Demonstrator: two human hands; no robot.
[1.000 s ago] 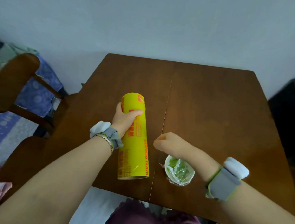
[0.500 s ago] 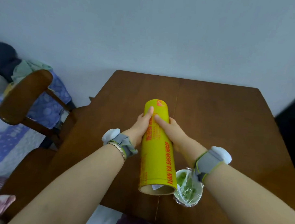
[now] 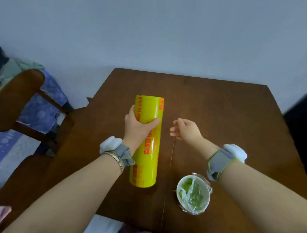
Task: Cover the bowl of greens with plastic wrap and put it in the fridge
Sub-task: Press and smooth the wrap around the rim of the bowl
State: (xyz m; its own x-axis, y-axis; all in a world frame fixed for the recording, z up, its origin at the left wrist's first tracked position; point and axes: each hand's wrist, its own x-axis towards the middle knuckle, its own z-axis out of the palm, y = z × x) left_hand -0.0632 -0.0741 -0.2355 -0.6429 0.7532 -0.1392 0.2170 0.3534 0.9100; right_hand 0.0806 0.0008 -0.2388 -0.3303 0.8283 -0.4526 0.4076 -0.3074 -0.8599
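A big yellow roll of plastic wrap (image 3: 146,151) with red lettering lies lengthwise on the brown wooden table (image 3: 219,110), left of its centre seam. My left hand (image 3: 137,126) grips the roll near its far end. My right hand (image 3: 185,129) hovers just right of the roll, fingers loosely apart, holding nothing. A small white bowl of greens (image 3: 193,194) sits near the table's front edge under my right forearm, with crinkled clear wrap stretched over its top and bunched around its rim.
A wooden chair (image 3: 18,96) stands at the left beside blue patterned fabric (image 3: 42,109). A pale wall runs behind the table. Something dark (image 3: 303,126) stands at the right edge. The fridge is not in view.
My right hand has let go of the roll and drawn off to the right. The roll, held up by both hands before, now lies on the table under my left hand.
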